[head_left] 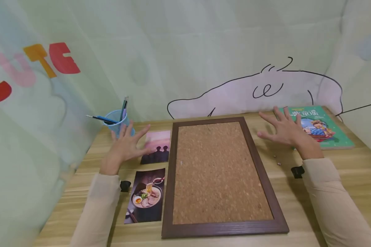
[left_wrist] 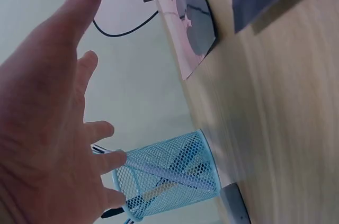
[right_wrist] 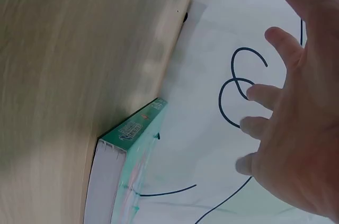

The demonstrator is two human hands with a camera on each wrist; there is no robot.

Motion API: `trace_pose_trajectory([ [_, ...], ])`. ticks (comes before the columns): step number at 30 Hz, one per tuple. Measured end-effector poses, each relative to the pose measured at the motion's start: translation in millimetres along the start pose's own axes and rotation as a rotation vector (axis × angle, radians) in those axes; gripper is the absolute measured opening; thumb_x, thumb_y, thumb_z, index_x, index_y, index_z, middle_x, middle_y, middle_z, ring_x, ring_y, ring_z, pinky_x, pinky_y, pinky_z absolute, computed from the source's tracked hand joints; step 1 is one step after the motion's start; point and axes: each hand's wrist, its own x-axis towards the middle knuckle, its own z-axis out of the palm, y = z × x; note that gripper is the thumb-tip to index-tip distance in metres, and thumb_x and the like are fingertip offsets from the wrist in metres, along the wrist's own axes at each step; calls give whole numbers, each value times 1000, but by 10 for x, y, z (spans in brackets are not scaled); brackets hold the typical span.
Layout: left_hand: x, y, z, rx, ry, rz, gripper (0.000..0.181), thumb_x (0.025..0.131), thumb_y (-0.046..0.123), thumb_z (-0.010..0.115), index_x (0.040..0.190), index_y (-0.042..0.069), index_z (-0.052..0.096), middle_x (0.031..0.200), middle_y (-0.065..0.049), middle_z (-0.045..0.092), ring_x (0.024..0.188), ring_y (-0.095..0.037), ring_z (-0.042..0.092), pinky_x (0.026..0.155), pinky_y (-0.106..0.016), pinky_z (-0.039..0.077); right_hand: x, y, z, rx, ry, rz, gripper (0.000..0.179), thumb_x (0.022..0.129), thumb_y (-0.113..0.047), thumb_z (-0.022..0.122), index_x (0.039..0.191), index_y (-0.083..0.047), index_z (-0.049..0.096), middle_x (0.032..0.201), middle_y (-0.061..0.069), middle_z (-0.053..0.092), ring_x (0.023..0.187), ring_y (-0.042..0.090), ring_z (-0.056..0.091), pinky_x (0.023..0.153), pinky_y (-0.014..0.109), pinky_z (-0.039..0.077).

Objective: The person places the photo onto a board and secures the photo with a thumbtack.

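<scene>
My left hand hovers with fingers spread near the blue mesh pen cup and a photo of silhouettes against a pink sky. Nothing is in its grasp. On the other side, my right hand is held with fingers spread, beside the green book, also holding nothing. Between the hands lies a cork board with a dark brown frame. Below the silhouette photo is a ramen photo. In the left wrist view the pen cup appears past the fingertips.
Pens and brushes stick out of the cup. Two tiny shiny pieces lie on the wooden table, right of the board. A printed curtain hangs behind and along the left side of the table.
</scene>
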Motion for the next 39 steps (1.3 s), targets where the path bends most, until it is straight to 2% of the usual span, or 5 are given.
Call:
trace_pose_trajectory([
  [11,133,47,48,-38,-59,105,89,90,63,59,159,20,25,156,-32,27,143,-52,25,108,-73,18,-98,117,42,135,-37,-136,72,96,-41,64,153,-6,37,154,38,23,136,62,25,99,76,28],
  [19,231,33,73,-135,-162,67,90,91,61,59,161,19,20,153,-34,31,137,-55,34,105,-68,32,-189,118,31,226,-61,-237,48,98,-27,65,138,-3,56,141,27,52,127,50,48,99,64,39],
  [26,332,2,78,-178,-231,46,93,93,63,56,161,15,14,149,-35,37,135,-51,39,107,-61,34,-171,159,-10,330,-244,-252,30,96,-20,67,122,-4,66,113,11,67,102,28,63,86,46,51],
  [34,414,-51,79,-271,-286,-60,101,89,63,60,161,13,10,157,-38,14,143,-59,11,108,-72,19,-107,175,-11,364,-381,-274,19,93,-13,70,111,-8,69,104,3,67,96,19,60,81,34,49],
  [39,464,-116,101,-302,-299,-107,105,87,66,61,161,13,9,157,-39,8,142,-61,7,106,-75,18,-91,181,-7,388,-445,-255,17,91,-12,72,107,-6,69,103,2,69,96,19,61,81,33,49],
])
